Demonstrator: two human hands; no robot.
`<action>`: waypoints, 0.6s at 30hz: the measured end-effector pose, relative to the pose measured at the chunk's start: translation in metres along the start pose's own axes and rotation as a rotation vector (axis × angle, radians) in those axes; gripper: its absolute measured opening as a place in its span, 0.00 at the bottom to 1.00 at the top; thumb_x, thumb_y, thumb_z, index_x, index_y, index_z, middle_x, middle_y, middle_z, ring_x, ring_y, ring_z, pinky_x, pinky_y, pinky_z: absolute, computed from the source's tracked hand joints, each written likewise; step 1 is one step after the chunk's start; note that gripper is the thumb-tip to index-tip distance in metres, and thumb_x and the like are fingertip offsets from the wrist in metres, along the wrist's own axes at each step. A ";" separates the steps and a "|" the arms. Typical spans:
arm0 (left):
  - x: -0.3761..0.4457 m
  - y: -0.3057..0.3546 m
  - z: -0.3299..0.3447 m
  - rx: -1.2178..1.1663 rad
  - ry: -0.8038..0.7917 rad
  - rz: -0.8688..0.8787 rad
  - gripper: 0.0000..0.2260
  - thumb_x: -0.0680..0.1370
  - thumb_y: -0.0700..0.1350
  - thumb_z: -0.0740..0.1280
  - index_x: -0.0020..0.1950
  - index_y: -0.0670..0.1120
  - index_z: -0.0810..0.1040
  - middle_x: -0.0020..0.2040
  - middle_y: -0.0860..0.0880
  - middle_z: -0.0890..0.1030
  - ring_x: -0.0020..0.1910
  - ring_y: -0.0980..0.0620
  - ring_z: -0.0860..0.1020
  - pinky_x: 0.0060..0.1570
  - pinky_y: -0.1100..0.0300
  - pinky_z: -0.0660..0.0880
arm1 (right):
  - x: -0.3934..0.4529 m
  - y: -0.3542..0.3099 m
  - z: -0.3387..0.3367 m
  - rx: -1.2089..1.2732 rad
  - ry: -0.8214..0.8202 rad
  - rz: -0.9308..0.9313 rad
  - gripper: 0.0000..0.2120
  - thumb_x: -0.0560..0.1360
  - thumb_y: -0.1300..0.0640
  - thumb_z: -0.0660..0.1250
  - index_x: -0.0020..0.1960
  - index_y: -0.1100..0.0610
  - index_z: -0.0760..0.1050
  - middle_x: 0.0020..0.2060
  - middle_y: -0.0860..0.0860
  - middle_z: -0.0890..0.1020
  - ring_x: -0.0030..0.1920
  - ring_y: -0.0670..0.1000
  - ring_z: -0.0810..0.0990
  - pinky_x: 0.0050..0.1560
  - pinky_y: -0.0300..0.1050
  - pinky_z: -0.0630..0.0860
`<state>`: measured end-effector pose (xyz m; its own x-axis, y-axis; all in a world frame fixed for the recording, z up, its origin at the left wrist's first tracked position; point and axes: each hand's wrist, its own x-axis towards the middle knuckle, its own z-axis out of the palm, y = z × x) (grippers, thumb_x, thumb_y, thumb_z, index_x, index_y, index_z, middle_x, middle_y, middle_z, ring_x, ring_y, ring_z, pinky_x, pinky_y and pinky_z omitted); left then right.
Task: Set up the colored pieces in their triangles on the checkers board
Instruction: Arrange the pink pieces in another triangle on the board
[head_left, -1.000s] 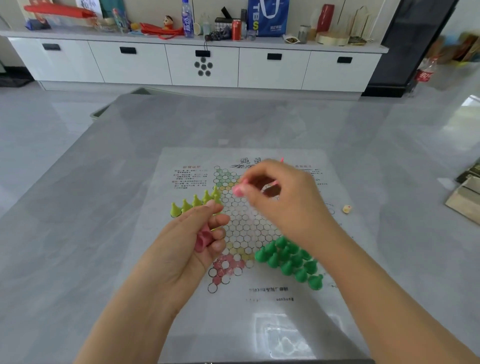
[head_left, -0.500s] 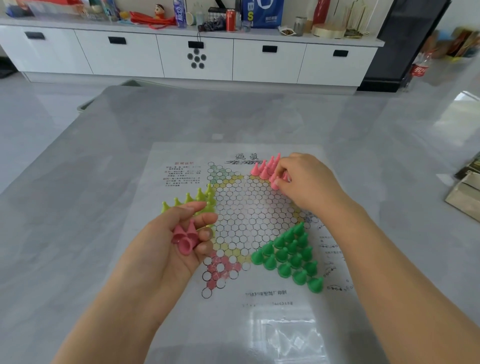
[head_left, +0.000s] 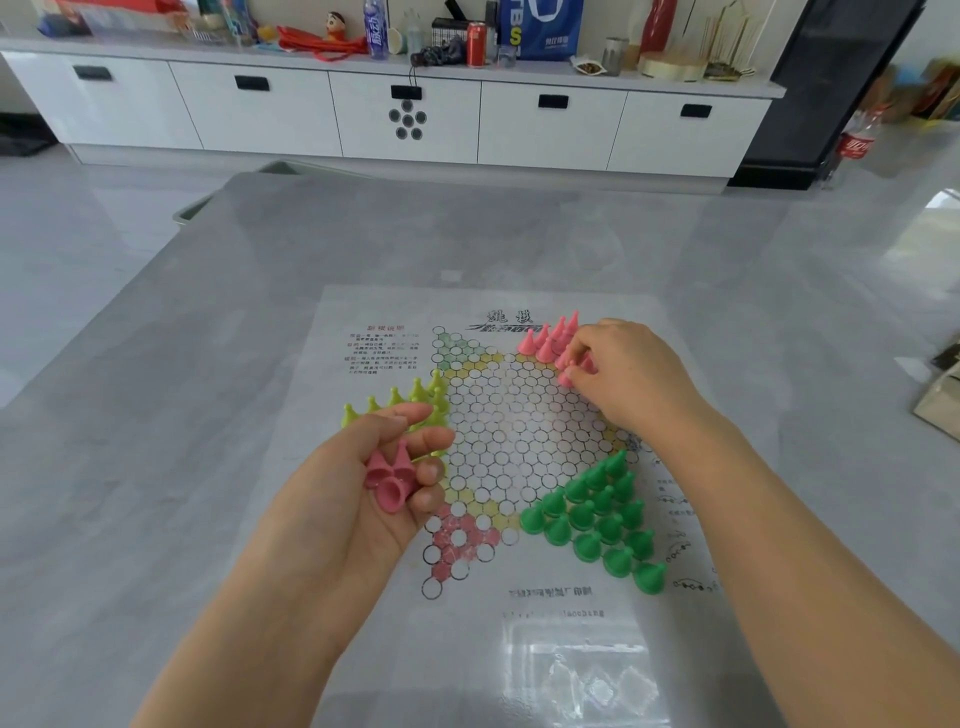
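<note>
A paper checkers board (head_left: 509, 436) lies flat on the grey table. Several pink cone pieces (head_left: 548, 338) stand in its far right triangle. My right hand (head_left: 623, 374) pinches one pink piece (head_left: 567, 375) at that triangle's near edge. My left hand (head_left: 363, 483) hovers palm-up over the board's left side and holds three pink pieces (head_left: 389, 475) in its curled fingers. Yellow-green pieces (head_left: 415, 397) fill the left triangle, partly hidden behind my left hand. Dark green pieces (head_left: 597, 514) fill the near right triangle.
The near left red triangle (head_left: 457, 545) and the far left pale green triangle (head_left: 452, 343) hold no pieces. A clear plastic bag (head_left: 576, 670) lies at the board's near edge. A box (head_left: 940, 405) sits at the table's right edge.
My right hand went from the middle of the board to the far right triangle, carrying a pink piece, and now holds it low at the triangle. My left hand stayed put.
</note>
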<state>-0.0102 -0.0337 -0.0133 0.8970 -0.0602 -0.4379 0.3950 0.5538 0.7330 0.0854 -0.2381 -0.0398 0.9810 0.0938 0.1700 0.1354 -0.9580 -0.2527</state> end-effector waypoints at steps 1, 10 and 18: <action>0.000 0.000 0.000 -0.001 0.001 -0.001 0.07 0.76 0.38 0.58 0.48 0.39 0.75 0.30 0.44 0.79 0.22 0.54 0.70 0.17 0.65 0.67 | 0.000 0.000 -0.001 0.008 -0.004 0.003 0.02 0.72 0.55 0.68 0.44 0.52 0.78 0.40 0.46 0.74 0.42 0.46 0.72 0.39 0.40 0.66; -0.003 0.001 0.001 0.000 -0.005 -0.004 0.07 0.76 0.38 0.58 0.47 0.39 0.75 0.30 0.44 0.78 0.22 0.55 0.70 0.18 0.66 0.66 | -0.001 0.001 -0.005 0.046 0.020 -0.012 0.02 0.71 0.56 0.68 0.44 0.52 0.77 0.39 0.44 0.72 0.41 0.46 0.72 0.36 0.38 0.63; -0.001 0.000 -0.001 -0.057 0.007 0.000 0.07 0.76 0.37 0.58 0.47 0.38 0.76 0.31 0.44 0.79 0.24 0.54 0.73 0.21 0.65 0.71 | -0.005 -0.014 -0.035 0.298 0.096 0.006 0.05 0.75 0.61 0.63 0.41 0.54 0.75 0.21 0.41 0.75 0.25 0.35 0.74 0.24 0.25 0.66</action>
<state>-0.0112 -0.0328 -0.0133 0.8955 -0.0542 -0.4417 0.3827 0.6002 0.7024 0.0741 -0.2346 -0.0035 0.9662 0.0486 0.2534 0.1784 -0.8353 -0.5200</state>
